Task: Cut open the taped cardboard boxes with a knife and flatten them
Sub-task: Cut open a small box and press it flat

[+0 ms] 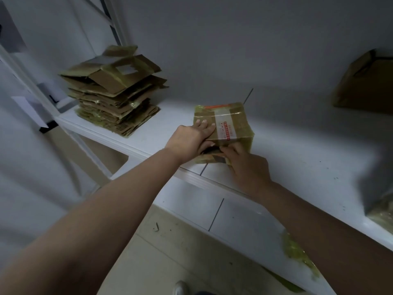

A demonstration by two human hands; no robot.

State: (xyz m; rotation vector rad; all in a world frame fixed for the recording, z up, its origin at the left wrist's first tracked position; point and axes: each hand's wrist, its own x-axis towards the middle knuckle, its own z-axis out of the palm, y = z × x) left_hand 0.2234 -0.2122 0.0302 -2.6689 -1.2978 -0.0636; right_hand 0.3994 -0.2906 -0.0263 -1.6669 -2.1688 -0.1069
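Observation:
A small cardboard box, wrapped in yellowish tape with a red-printed label, stands on the white shelf near its front edge. My left hand presses down on the box top with straight fingers, its thumb lying along the near top edge. On the near side of the box a dark gap shows. My right hand is at that near side with its fingers curled. A short grey blade, apparently the knife, sticks out from its fingertips against the box's lower edge; the handle is hidden.
A tall stack of flattened boxes sits at the shelf's left end beside the metal upright. Another cardboard box stands at the back right. A taped box is at the right edge. Tape scraps lie on the lower shelf.

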